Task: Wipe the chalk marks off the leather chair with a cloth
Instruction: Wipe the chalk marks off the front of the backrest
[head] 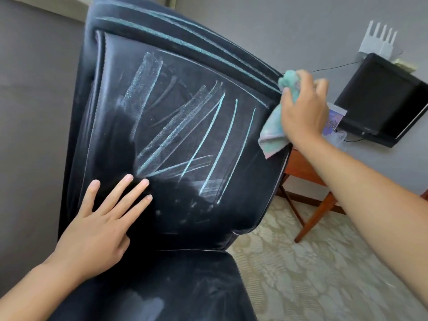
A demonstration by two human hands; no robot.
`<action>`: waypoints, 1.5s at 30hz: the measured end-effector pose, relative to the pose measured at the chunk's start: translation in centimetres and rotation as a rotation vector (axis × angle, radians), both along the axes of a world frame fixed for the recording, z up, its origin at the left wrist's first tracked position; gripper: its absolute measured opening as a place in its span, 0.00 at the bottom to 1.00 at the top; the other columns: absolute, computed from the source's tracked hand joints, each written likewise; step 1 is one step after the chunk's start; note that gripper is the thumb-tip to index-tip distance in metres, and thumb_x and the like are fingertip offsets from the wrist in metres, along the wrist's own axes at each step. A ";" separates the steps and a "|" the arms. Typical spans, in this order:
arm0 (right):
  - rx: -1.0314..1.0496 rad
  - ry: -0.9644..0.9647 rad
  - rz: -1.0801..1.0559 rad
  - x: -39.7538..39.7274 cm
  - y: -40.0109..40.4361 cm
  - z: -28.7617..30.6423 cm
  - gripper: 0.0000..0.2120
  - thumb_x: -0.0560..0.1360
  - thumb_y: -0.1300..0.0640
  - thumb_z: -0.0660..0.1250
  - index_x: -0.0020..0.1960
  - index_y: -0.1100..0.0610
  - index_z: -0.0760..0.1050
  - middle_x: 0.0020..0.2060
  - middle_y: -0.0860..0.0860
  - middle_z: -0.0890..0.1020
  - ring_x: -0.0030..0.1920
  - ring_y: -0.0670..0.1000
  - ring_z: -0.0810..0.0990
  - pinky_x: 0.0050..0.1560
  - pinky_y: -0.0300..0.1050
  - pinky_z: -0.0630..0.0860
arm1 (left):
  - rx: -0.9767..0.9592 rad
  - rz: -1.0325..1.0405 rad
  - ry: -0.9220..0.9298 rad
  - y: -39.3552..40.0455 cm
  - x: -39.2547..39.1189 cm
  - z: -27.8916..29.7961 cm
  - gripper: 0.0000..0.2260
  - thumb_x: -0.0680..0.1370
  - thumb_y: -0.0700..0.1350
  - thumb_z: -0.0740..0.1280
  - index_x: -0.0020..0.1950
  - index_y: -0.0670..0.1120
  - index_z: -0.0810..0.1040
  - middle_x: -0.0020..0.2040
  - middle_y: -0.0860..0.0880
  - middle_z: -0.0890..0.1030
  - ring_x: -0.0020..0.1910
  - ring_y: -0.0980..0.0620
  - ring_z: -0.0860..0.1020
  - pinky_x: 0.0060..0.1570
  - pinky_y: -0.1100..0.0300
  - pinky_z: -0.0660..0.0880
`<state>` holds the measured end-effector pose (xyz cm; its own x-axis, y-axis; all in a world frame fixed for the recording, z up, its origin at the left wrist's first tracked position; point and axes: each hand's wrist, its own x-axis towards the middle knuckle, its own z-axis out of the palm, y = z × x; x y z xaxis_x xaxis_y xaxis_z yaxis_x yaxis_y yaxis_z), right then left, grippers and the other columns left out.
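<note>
Right hand (pixel 301 107): fingers closed around a bunched teal cloth (pixel 273 133) at the chair back's upper right edge; much of the cloth hidden behind the hand. Left hand (pixel 97 228): fingers spread, flat on the lower backrest. Black leather chair (pixel 208 216): back upright. Chalk marks (pixel 185 135): long diagonal strokes across the backrest. Surroundings: grey wall, patterned carpet (pixel 312 274), wooden table (pixel 308 177), black monitor (pixel 382 100).

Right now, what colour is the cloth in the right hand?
The cloth is mostly teal-green with pinkish patches, seen best in the head view.
</note>
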<state>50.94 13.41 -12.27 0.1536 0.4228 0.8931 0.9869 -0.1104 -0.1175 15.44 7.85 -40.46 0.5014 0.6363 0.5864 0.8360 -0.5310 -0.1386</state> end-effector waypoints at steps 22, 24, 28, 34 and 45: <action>-0.496 -0.368 0.156 -1.0 -8.1 -11.1 0.14 0.76 0.52 0.64 0.61 0.51 0.73 0.51 0.53 0.71 0.36 0.63 0.77 0.35 0.54 0.77 | 0.001 -0.028 -0.016 -0.1 -0.2 -0.1 0.47 0.57 0.39 0.79 0.77 0.46 0.74 0.83 0.46 0.63 0.82 0.40 0.61 0.78 0.30 0.45; -0.376 -0.314 0.105 -0.8 -6.2 -5.7 0.15 0.78 0.51 0.65 0.64 0.50 0.71 0.53 0.54 0.71 0.40 0.62 0.77 0.39 0.53 0.76 | -0.010 -0.028 -0.020 0.0 -0.1 -0.1 0.47 0.57 0.40 0.79 0.78 0.46 0.73 0.83 0.46 0.63 0.82 0.40 0.60 0.78 0.30 0.45; -0.235 -0.227 0.060 -2.0 -0.9 0.6 0.11 0.78 0.51 0.63 0.60 0.51 0.73 0.53 0.55 0.72 0.43 0.61 0.76 0.40 0.49 0.71 | -0.021 -0.035 -0.020 0.2 -0.3 -0.2 0.47 0.57 0.40 0.79 0.78 0.47 0.73 0.83 0.47 0.63 0.83 0.41 0.59 0.78 0.31 0.44; -0.082 -0.058 0.048 -5.3 0.4 -9.2 0.11 0.77 0.55 0.67 0.56 0.59 0.72 0.53 0.58 0.73 0.37 0.62 0.77 0.34 0.47 0.70 | -0.041 -0.043 -0.017 0.2 -0.7 0.1 0.47 0.58 0.40 0.79 0.78 0.47 0.73 0.84 0.47 0.62 0.83 0.42 0.57 0.79 0.32 0.43; -0.736 -0.150 0.144 -4.7 -7.5 -22.5 0.07 0.77 0.52 0.62 0.53 0.53 0.69 0.46 0.50 0.66 0.35 0.61 0.73 0.36 0.50 0.70 | -0.042 -0.017 -0.002 -0.4 -0.6 0.4 0.46 0.58 0.41 0.80 0.77 0.47 0.74 0.83 0.46 0.63 0.83 0.41 0.59 0.79 0.33 0.41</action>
